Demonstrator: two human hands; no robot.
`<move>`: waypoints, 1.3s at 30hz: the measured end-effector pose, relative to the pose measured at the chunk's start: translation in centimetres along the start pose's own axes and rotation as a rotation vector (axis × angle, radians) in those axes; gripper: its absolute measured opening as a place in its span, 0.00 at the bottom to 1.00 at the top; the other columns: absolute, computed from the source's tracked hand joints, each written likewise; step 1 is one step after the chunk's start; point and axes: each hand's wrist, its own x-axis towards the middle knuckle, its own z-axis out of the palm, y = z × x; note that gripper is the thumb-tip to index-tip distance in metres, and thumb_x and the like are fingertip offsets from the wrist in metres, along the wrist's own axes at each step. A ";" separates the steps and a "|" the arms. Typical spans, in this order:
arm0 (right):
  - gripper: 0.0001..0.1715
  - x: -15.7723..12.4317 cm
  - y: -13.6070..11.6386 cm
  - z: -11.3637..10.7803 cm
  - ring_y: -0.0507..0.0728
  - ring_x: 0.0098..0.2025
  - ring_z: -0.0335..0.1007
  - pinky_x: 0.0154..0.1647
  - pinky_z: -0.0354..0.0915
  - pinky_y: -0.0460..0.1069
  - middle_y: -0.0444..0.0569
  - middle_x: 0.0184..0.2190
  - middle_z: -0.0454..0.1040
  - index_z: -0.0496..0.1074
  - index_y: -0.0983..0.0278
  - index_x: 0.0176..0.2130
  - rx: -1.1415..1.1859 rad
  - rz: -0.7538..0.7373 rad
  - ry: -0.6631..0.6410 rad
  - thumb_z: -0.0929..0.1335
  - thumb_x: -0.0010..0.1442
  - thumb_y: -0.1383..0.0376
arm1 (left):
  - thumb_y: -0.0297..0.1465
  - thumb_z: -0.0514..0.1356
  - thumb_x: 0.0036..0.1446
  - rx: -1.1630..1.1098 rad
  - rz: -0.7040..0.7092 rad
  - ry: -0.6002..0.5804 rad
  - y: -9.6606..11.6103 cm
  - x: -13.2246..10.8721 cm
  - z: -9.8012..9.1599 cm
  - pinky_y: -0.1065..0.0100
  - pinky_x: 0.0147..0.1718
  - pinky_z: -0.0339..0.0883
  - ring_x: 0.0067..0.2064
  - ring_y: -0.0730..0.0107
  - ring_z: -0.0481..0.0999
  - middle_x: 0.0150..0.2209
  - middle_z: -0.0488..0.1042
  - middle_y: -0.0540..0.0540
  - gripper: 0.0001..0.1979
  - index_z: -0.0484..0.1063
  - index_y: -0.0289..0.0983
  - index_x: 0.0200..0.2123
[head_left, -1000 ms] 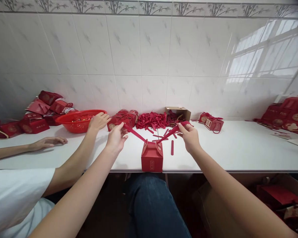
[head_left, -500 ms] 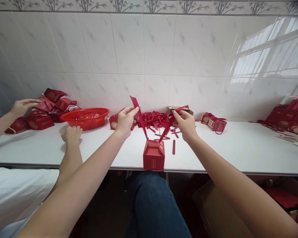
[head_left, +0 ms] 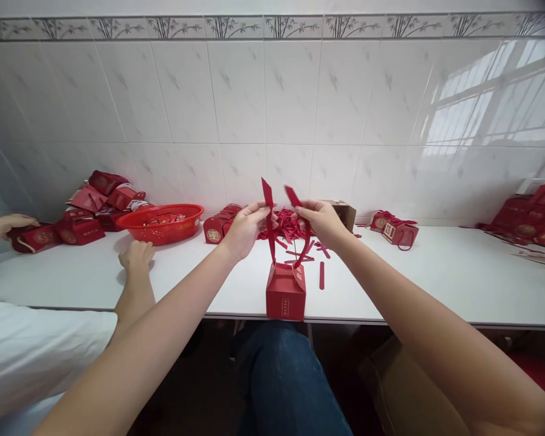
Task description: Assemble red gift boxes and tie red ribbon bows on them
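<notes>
A small red gift box point(head_left: 286, 292) stands at the near edge of the white table point(head_left: 436, 278), right in front of me. A red ribbon point(head_left: 269, 218) runs up from its top in two ends. My left hand point(head_left: 245, 229) pinches the left end, and my right hand point(head_left: 320, 221) pinches the right end. Both hands are held close together above the box, with the ribbon tips pointing upward.
A red basket point(head_left: 163, 223) sits to the left, with finished red boxes point(head_left: 88, 209) piled behind it. A heap of red ribbons point(head_left: 287, 223) and a cardboard box point(head_left: 345, 213) lie behind my hands. A co-worker's hands point(head_left: 136, 257) rest at the left. More red boxes point(head_left: 533, 218) stand far right.
My hands have lifted the two ribbon ends from a wide, low spread and brought them together above the box. The co-worker's hand left the basket and now rests on the table.
</notes>
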 end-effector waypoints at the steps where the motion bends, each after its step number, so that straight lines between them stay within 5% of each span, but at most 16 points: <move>1: 0.04 -0.1 0.0 0.1 0.46 0.17 0.58 0.19 0.56 0.43 0.44 0.21 0.72 0.74 0.68 0.32 -0.013 0.011 -0.022 0.68 0.52 0.71 | 0.29 0.61 0.51 0.029 0.006 -0.025 0.0 -0.1 0.0 0.70 0.33 0.65 0.28 0.75 0.71 0.25 0.71 0.50 0.06 0.74 0.34 0.33; 5: 0.05 -0.8 0.0 0.3 0.45 0.18 0.55 0.19 0.52 0.43 0.42 0.21 0.70 0.74 0.67 0.32 -0.016 -0.005 -0.161 0.69 0.50 0.71 | 0.37 0.63 0.50 0.250 0.083 -0.053 -0.2 -0.3 0.4 0.70 0.31 0.63 0.26 0.74 0.68 0.23 0.70 0.51 0.10 0.74 0.35 0.28; 8: 0.10 -1.2 0.3 0.3 0.44 0.18 0.51 0.18 0.48 0.43 0.42 0.22 0.68 0.73 0.66 0.29 0.000 -0.067 -0.268 0.70 0.53 0.61 | 0.40 0.64 0.49 0.366 0.118 -0.036 -0.2 -0.6 0.8 0.70 0.29 0.61 0.25 0.73 0.68 0.22 0.70 0.50 0.13 0.74 0.35 0.27; 12: 0.18 -1.4 1.1 0.0 0.44 0.18 0.49 0.18 0.46 0.44 0.41 0.20 0.67 0.72 0.66 0.28 -0.060 -0.138 -0.231 0.70 0.52 0.53 | 0.38 0.64 0.48 0.473 0.047 -0.027 -0.3 -0.7 0.8 0.71 0.25 0.58 0.24 0.74 0.65 0.20 0.68 0.51 0.11 0.73 0.35 0.24; 15: 0.18 -1.3 1.8 -0.7 0.46 0.20 0.57 0.21 0.55 0.44 0.43 0.23 0.71 0.73 0.65 0.31 -0.136 -0.243 -0.273 0.69 0.54 0.52 | 0.34 0.63 0.47 0.506 -0.066 -0.052 -0.5 -0.6 0.3 0.71 0.23 0.55 0.21 0.76 0.62 0.16 0.64 0.53 0.09 0.72 0.34 0.20; 19: 0.13 -1.4 2.6 -2.2 0.54 0.33 0.70 0.35 0.65 0.49 0.48 0.30 0.76 0.76 0.63 0.33 -0.479 -0.554 -0.343 0.67 0.58 0.57 | 0.32 0.61 0.47 0.470 -0.161 -0.101 -0.7 -0.5 -0.6 0.68 0.27 0.62 0.22 0.72 0.68 0.16 0.69 0.50 0.10 0.72 0.33 0.18; 23: 0.12 -1.5 3.1 -2.9 0.58 0.40 0.69 0.43 0.64 0.54 0.49 0.35 0.78 0.78 0.61 0.38 -0.925 -0.933 -0.283 0.64 0.61 0.67 | 0.36 0.62 0.48 0.392 -0.199 -0.156 -0.6 -0.7 -0.8 0.63 0.38 0.67 0.32 0.64 0.76 0.24 0.76 0.45 0.11 0.75 0.33 0.23; 26: 0.14 -1.7 2.9 -3.0 0.59 0.42 0.69 0.43 0.63 0.55 0.49 0.37 0.79 0.77 0.62 0.40 -1.172 -1.030 -0.230 0.63 0.60 0.71 | 0.40 0.63 0.48 0.365 -0.217 -0.187 -0.5 -0.8 -0.7 0.61 0.44 0.66 0.35 0.62 0.77 0.28 0.78 0.44 0.14 0.76 0.33 0.25; 29: 0.14 -1.9 3.0 -2.8 0.59 0.44 0.69 0.43 0.62 0.55 0.49 0.38 0.79 0.77 0.61 0.42 -1.239 -1.025 -0.190 0.63 0.61 0.70 | 0.41 0.63 0.48 0.388 -0.212 -0.192 -0.5 -0.9 -0.9 0.61 0.47 0.64 0.39 0.61 0.77 0.30 0.79 0.43 0.15 0.78 0.33 0.28; 33: 0.13 -2.3 4.1 -2.3 0.58 0.43 0.70 0.44 0.65 0.54 0.49 0.41 0.78 0.77 0.60 0.43 -1.028 -0.919 -0.050 0.64 0.61 0.66 | 0.43 0.62 0.48 0.644 -0.081 -0.182 -0.5 -1.4 -1.0 0.59 0.45 0.64 0.43 0.58 0.75 0.35 0.80 0.43 0.18 0.79 0.36 0.35; 39: 0.15 -3.0 5.7 -2.0 0.57 0.42 0.72 0.45 0.67 0.51 0.50 0.40 0.77 0.78 0.62 0.37 -0.697 -0.561 0.238 0.64 0.60 0.59 | 0.32 0.55 0.56 1.453 0.474 0.039 -0.5 -2.7 -1.9 0.48 0.54 0.44 0.46 0.58 0.73 0.40 0.80 0.44 0.10 0.78 0.40 0.34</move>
